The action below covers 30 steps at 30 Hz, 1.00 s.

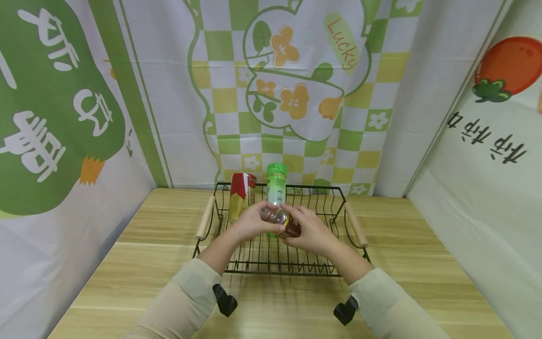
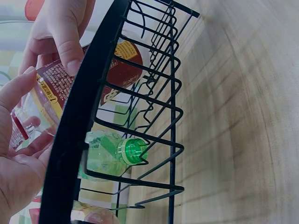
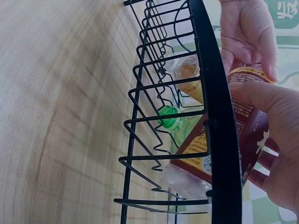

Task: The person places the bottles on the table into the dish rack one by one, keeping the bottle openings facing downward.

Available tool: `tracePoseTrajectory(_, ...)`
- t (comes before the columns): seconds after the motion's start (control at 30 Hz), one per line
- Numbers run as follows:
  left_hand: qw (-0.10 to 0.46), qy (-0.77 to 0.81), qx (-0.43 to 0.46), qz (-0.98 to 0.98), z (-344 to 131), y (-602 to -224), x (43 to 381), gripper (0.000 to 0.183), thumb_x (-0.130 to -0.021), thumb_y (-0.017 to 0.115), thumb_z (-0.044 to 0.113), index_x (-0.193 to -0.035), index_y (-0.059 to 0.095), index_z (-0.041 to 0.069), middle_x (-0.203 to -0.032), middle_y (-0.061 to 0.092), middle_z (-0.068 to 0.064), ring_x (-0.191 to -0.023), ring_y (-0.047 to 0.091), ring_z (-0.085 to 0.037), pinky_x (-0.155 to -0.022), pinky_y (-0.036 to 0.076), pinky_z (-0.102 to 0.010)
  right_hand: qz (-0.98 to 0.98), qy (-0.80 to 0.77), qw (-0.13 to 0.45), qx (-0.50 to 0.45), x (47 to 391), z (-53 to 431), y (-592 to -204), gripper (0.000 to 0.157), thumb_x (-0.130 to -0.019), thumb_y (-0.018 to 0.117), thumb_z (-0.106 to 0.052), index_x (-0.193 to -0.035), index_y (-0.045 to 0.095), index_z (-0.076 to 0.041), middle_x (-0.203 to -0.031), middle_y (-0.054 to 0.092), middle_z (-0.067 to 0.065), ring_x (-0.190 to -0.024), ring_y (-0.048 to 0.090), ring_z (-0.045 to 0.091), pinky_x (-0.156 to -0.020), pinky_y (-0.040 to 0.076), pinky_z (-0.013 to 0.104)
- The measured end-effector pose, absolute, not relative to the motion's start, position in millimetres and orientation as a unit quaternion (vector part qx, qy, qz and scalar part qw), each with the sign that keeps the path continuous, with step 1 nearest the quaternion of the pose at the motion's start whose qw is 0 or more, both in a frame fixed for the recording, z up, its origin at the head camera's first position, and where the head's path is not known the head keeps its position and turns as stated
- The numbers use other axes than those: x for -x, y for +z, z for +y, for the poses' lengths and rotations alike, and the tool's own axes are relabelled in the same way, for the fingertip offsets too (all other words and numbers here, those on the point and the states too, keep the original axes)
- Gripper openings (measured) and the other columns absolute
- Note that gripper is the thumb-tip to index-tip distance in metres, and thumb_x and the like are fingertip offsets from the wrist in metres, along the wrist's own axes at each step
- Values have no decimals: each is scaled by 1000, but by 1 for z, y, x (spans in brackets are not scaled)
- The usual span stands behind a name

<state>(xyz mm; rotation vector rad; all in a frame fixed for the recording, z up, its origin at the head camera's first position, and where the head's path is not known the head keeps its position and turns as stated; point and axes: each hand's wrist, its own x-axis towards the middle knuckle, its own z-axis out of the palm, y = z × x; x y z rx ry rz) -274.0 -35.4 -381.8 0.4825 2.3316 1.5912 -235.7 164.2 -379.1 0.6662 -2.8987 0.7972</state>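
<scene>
A clear plastic bottle with a brown label [image 1: 292, 228] is held tilted above the wire rack by both hands. My left hand [image 1: 255, 220] has its fingers curled around the neck end. My right hand [image 1: 311, 228] grips the labelled body, its thumb across the label in the right wrist view. The bottle's clear base [image 3: 187, 182] points down toward the rack. Just behind the hands, a green plastic bottle [image 1: 276, 188] stands in the rack; its green cap [image 2: 134, 150] faces the rack floor in the left wrist view. The hands hide part of both bottles.
A red and gold can [image 1: 242, 197] stands in the rack, left of the green bottle. The black wire rack [image 1: 279, 272] has wooden handles [image 1: 206, 217] at both sides and sits on a wood-grain table [image 1: 406, 263]. Patterned cloth [image 1: 296, 155] hangs behind and at both sides.
</scene>
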Motion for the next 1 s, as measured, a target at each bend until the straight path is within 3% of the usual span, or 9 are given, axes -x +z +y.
tracePoseTrajectory(0.23,120,584,-151,788,-38,-389,274,62,-78,82,17,-131,54,5,-126,61,-20,-108,65,-31,-85,58,-38,-934,295,35,-200,237,170,-378,93,-79,82,-25,-155,29,-23,-147,45,17,-133,43,40,-104,42,61)
tracePoseTrajectory(0.67,34,616,-88,782,-50,-393,277,59,-80,82,22,-132,56,12,-129,58,-20,-114,60,-35,-85,56,-37,-910,395,39,-124,237,183,-380,87,-85,77,-25,-156,26,-23,-156,32,16,-139,36,42,-104,39,64)
tracePoseTrajectory(1.0,-20,634,-49,771,-52,-391,278,63,-79,83,22,-133,54,12,-129,57,-16,-115,57,-32,-86,55,-36,-866,493,32,-78,238,178,-389,70,-89,72,-22,-148,36,-8,-150,39,17,-134,41,38,-113,34,56)
